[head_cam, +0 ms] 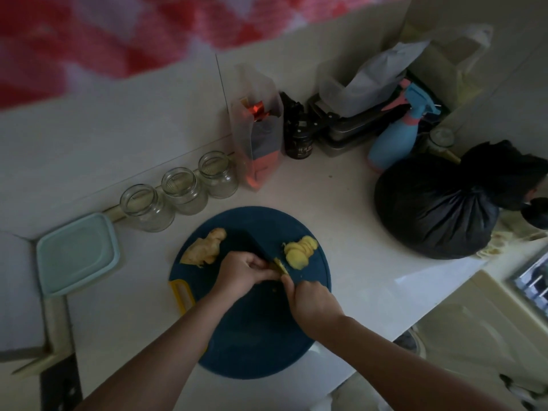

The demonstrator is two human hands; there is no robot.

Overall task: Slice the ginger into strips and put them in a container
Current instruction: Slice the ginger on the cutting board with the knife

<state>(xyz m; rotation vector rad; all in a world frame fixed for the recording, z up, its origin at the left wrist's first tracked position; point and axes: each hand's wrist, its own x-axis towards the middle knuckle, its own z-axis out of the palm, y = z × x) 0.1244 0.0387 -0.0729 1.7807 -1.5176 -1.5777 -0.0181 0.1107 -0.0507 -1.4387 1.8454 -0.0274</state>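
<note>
Pale writing on the small black jar point(299, 142) is too blurred to read. The left hand point(243, 274) fingers pinch a small yellow ginger piece point(280, 264). The right hand point(312, 305) fingers are curled, and I cannot tell what they grip.

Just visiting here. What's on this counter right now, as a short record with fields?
board: round dark blue cutting board on a white counter
root: whole ginger on the board's left part
cut: slices piled on its right part
hands: left hand and right hand meet at a small ginger piece; grip unclear
container: pale green box left of the board
jars: three open glass jars by the wall
</note>
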